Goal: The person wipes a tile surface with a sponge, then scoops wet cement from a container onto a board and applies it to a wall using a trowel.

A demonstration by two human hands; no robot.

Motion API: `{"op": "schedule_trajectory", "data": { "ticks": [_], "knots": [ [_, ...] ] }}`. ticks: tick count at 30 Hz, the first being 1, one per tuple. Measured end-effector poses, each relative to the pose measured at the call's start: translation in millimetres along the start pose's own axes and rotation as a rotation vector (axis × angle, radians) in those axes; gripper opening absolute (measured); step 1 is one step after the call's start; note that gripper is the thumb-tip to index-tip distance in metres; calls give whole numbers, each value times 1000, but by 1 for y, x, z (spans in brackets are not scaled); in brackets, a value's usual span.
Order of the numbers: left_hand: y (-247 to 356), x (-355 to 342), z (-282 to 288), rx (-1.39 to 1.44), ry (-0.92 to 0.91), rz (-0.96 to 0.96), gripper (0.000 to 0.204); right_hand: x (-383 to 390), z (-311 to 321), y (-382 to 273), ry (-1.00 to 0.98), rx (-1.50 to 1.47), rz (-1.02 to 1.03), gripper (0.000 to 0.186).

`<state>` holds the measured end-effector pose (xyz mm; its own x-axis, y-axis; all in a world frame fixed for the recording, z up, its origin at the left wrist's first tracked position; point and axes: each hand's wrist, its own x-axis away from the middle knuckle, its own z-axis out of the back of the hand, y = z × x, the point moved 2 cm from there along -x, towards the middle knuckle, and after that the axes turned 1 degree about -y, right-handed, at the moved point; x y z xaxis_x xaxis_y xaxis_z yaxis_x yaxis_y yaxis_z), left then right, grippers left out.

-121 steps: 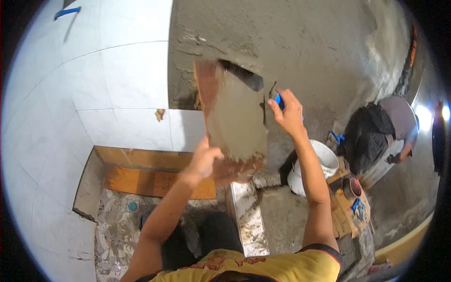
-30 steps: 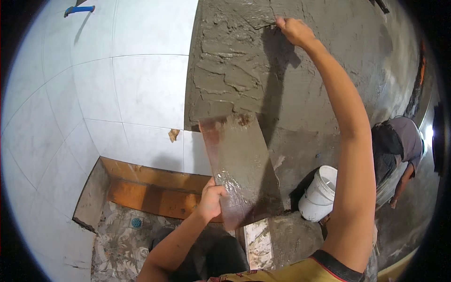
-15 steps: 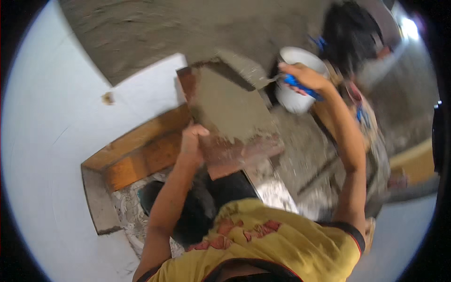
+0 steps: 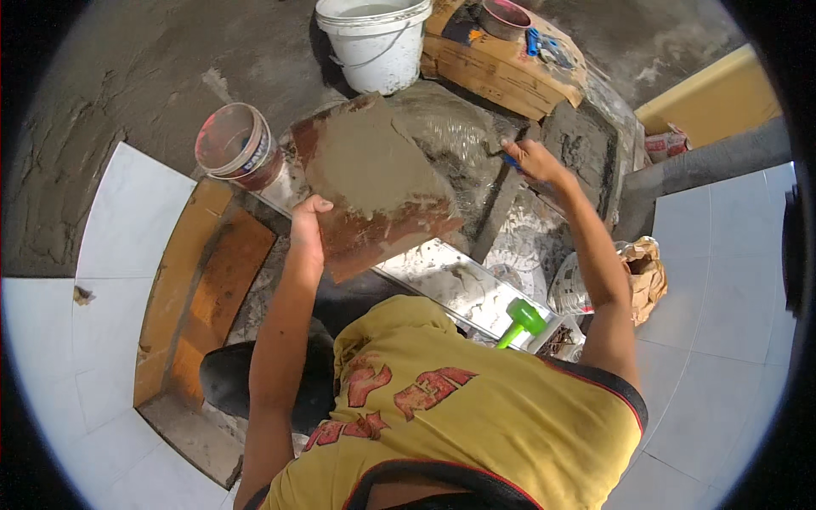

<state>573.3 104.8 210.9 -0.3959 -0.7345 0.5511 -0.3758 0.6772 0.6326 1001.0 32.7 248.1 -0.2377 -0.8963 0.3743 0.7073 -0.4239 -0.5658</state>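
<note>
My left hand (image 4: 309, 228) grips the left near edge of a reddish-brown tile (image 4: 387, 240), thumb on top. Wet grey mortar (image 4: 365, 161) covers most of the tile's upper face, leaving brown strips along the left and near edges. Off to the right of the tile, my right hand (image 4: 541, 161) is closed on the blue handle (image 4: 511, 160) of a trowel. The blade is hard to make out against the grey behind it. Just beyond that hand lies a shallow tray of mortar (image 4: 580, 149).
A white bucket (image 4: 374, 55) stands at the far side, beside a cardboard box (image 4: 501, 72). Left of the tile is a small round tub (image 4: 234, 144). A green mallet (image 4: 526, 316) lies near my right side, by a torn paper bag (image 4: 644, 276). Wooden boards (image 4: 217, 302) border the left.
My view has turned rightward. My right hand with the trowel has gone from the tile's far edge to the mortar tray on the right. The left hand still holds the tile.
</note>
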Motion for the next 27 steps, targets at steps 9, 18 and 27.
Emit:
{"op": "schedule_trajectory", "data": {
  "ticks": [9,18,27],
  "knots": [
    [-31,-16,-80,368,-131,259,44,-7,-142,26,404,-1,603,42],
    [4,-24,-67,126,-84,224,31,30,-193,104,406,-319,236,37],
    [-16,-76,-36,-18,-32,89,56,119,-124,53,159,154,365,38]
  ]
}}
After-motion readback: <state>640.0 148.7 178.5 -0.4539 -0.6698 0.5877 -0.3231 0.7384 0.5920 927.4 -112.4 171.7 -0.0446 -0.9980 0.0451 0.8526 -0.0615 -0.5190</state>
